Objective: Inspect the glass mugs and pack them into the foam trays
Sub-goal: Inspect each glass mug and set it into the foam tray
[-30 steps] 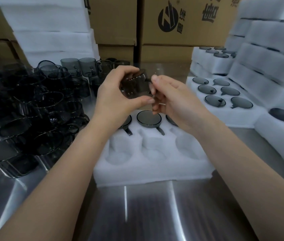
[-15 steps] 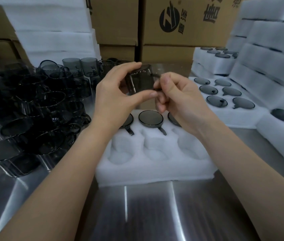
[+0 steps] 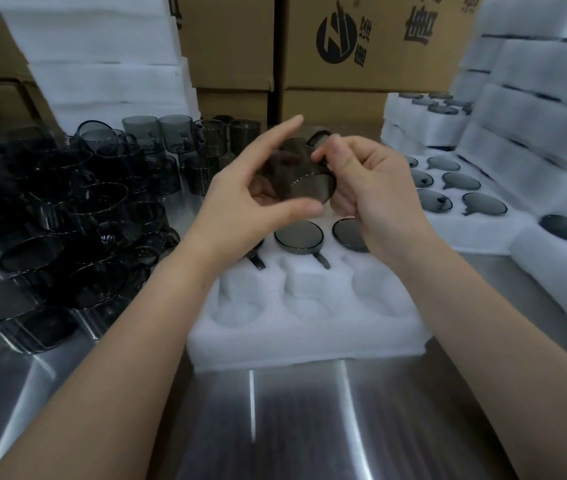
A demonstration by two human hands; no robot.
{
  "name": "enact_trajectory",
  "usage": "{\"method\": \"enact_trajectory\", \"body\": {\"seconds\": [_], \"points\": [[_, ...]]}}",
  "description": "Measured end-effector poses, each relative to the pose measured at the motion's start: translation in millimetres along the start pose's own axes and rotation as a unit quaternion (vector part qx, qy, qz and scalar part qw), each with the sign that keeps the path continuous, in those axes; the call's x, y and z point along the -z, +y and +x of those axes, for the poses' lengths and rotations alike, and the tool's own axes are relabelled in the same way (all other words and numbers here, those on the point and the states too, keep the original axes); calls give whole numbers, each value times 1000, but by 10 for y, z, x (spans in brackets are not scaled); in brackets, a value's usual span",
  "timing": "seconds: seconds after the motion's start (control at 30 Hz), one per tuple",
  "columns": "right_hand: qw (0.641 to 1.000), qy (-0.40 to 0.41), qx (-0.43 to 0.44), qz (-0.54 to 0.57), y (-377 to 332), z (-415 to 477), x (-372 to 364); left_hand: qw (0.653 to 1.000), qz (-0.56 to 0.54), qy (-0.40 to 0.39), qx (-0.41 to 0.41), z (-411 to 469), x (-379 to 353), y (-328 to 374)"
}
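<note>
A smoky grey glass mug (image 3: 301, 174) is held tilted in the air above the white foam tray (image 3: 306, 330), its round base turned toward me. My left hand (image 3: 251, 199) cups its body between thumb and straight fingers. My right hand (image 3: 368, 181) pinches the mug's handle at the upper right. The tray's back row holds upside-down mugs (image 3: 298, 237), and its front row has three bare pockets.
A heap of loose grey mugs (image 3: 67, 216) covers the steel table at left. Filled foam trays (image 3: 455, 188) are stacked at right. Blank foam sheets (image 3: 102, 57) and cardboard boxes (image 3: 344, 46) stand behind. Bare steel table (image 3: 275, 427) lies in front.
The mug has turned between my hands, from upright with its side toward me to tilted with its base facing me. Both hands stayed above the tray.
</note>
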State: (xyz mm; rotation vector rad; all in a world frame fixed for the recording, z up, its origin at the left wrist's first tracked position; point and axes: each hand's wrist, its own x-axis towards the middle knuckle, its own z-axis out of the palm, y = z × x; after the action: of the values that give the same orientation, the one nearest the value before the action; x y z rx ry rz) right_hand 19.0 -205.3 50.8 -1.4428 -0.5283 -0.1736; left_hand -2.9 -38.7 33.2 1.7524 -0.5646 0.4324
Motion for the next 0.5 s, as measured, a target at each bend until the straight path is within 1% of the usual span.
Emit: {"method": "enact_trajectory", "body": {"seconds": [0.1, 0.23, 0.3, 0.37, 0.43, 0.5], "points": [[995, 29, -65, 68, 5, 22, 17, 998, 55, -25, 7, 11, -26, -39], [988, 23, -93, 120, 22, 35, 53, 996, 83, 13, 4, 18, -12, -50], [989, 13, -97, 108, 33, 36, 54, 996, 70, 44, 18, 12, -5, -32], [992, 7, -105, 62, 53, 24, 47, 995, 77, 62, 18, 4, -9, -12], [993, 1, -116, 35, 56, 9, 33, 994, 102, 49, 2, -1, -21, 8], [990, -3, -132, 49, 43, 6, 24, 992, 129, 15, -8, 0, -35, 26]]}}
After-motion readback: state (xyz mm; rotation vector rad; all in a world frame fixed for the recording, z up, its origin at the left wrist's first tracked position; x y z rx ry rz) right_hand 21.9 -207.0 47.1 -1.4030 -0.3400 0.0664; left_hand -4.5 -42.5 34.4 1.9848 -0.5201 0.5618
